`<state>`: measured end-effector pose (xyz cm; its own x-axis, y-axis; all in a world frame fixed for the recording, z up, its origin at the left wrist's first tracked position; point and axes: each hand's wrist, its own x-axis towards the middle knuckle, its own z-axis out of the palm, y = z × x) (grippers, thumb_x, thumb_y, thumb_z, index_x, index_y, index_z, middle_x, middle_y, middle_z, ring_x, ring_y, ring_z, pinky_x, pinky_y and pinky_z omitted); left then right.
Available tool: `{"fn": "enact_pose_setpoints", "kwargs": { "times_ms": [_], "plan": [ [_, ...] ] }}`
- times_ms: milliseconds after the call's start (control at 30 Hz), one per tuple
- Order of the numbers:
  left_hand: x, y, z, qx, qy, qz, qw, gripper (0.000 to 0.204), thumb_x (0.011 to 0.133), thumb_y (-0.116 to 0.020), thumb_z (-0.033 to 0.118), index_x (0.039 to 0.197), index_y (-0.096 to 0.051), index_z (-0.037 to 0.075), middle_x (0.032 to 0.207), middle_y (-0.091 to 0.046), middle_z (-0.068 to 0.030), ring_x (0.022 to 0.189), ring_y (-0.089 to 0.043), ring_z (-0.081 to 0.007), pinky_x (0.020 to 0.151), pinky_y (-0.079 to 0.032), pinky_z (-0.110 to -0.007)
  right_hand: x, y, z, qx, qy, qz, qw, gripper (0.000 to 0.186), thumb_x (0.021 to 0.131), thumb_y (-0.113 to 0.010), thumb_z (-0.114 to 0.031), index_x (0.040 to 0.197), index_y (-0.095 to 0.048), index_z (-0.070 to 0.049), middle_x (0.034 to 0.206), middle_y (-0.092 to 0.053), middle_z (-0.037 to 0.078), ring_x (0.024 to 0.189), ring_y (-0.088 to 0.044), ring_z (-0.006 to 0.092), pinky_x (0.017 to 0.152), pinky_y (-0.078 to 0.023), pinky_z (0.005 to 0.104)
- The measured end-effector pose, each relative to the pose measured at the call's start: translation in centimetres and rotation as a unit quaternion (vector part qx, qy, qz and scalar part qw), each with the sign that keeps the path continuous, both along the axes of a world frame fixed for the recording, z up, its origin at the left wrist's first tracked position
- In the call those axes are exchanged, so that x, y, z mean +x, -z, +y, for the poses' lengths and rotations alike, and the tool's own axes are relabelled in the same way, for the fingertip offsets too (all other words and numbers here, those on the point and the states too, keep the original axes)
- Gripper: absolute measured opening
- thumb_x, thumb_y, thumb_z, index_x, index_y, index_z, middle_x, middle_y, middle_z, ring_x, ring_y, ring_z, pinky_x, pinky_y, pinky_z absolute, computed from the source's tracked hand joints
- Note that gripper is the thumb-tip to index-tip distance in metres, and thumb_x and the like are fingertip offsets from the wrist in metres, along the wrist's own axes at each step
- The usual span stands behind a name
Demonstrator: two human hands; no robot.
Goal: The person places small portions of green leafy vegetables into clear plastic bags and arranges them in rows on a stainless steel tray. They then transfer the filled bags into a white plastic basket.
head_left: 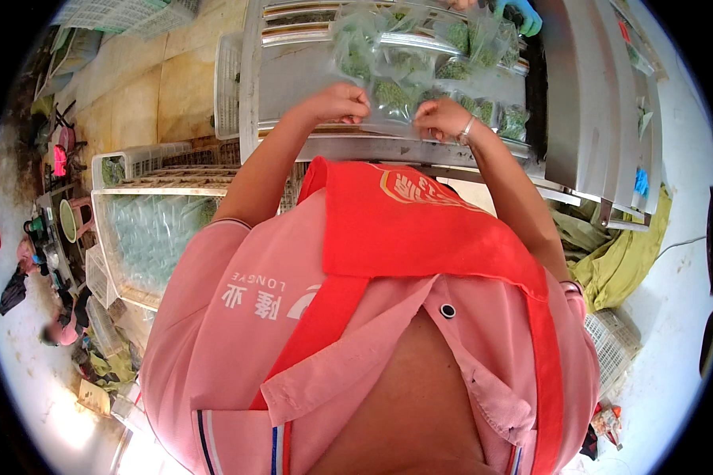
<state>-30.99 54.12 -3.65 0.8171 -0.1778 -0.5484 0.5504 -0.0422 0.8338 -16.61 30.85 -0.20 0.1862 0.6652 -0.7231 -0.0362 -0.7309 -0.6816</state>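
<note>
Lettered pink shirt [214,356], printed red apron [428,247]

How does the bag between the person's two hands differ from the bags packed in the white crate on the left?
The bag is between the left hand and the right hand; no hand touches the crate bags.
The bag is over the metal worktop; the crate bags lie massed inside the white crate.
The bag shows plainly green contents; the crate bags look mostly pale bluish.
Both are see-through plastic.
</note>
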Motion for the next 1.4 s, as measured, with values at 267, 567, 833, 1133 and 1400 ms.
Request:
{"fn": "enact_pose_setpoints", "kwargs": {
  "times_ms": [267, 567, 833, 1133, 1400],
  "plan": [
    [-0.3, 0.6, -0.2, 0.461, -0.077, -0.161, 0.869, 0.020, 0.070, -0.061, 0.030, 0.079, -0.062, 0.013, 0.069, -0.063, -0.0034, 0.062, -0.061, -0.0205, 0.054, -0.046, -0.035, -2.8, 1.8, 4.5, 0.006, -0.127, -0.577, 0.807, 0.020, 0.082, -0.049, -0.030, 0.082, -0.060, -0.013, 0.084, -0.063, 0.011, 0.077, -0.062, 0.0312, 0.064, -0.048, 0.0444],
    [-1.0, 0.7, 1.6, 0.315, 0.082, -0.090, 0.941, 0.018, 0.068, -0.061, 0.029, 0.075, -0.065, 0.012, 0.064, -0.063, -0.0038, 0.058, -0.061, -0.0173, 0.055, -0.047, -0.035, -3.4, 0.6, 3.7, -0.051, -0.220, -0.463, 0.857, 0.022, 0.081, -0.050, -0.034, 0.086, -0.062, -0.016, 0.081, -0.063, 0.013, 0.078, -0.061, 0.0328, 0.067, -0.048, 0.0431],
    [-0.7, -0.2, 2.6, 0.246, 0.087, -0.039, 0.965, 0.021, 0.073, -0.061, 0.026, 0.074, -0.064, 0.005, 0.059, -0.062, -0.0049, 0.047, -0.053, -0.0121, 0.045, -0.043, -0.028, -7.3, 1.4, 0.8, 0.169, -0.201, -0.518, 0.814, 0.013, 0.074, -0.058, -0.016, 0.086, -0.059, -0.013, 0.090, -0.056, 0.009, 0.077, -0.061, 0.0289, 0.064, -0.051, 0.0380],
    [-0.9, -1.8, 6.6, 0.094, -0.391, -0.174, 0.899, 0.029, 0.087, -0.054, 0.031, 0.094, -0.058, 0.003, 0.071, -0.062, -0.0052, 0.051, -0.050, -0.0085, 0.048, -0.042, -0.024, -6.9, -1.6, 3.4, 0.228, -0.015, -0.349, 0.909, 0.026, 0.084, -0.055, -0.034, 0.089, -0.061, -0.009, 0.082, -0.061, 0.009, 0.066, -0.060, 0.0229, 0.056, -0.049, 0.0317],
    [-5.3, -1.5, 2.8, 0.000, -0.466, -0.039, 0.884, 0.023, 0.084, -0.061, 0.023, 0.092, -0.058, 0.001, 0.075, -0.060, -0.0053, 0.049, -0.047, -0.0085, 0.051, -0.047, -0.024, -7.0, 0.5, 9.1, 0.079, 0.276, 0.287, 0.914, 0.046, 0.090, -0.046, -0.046, 0.100, -0.056, -0.002, 0.076, -0.062, 0.009, 0.052, -0.055, 0.0133, 0.047, -0.048, 0.0269]
  ]
}}
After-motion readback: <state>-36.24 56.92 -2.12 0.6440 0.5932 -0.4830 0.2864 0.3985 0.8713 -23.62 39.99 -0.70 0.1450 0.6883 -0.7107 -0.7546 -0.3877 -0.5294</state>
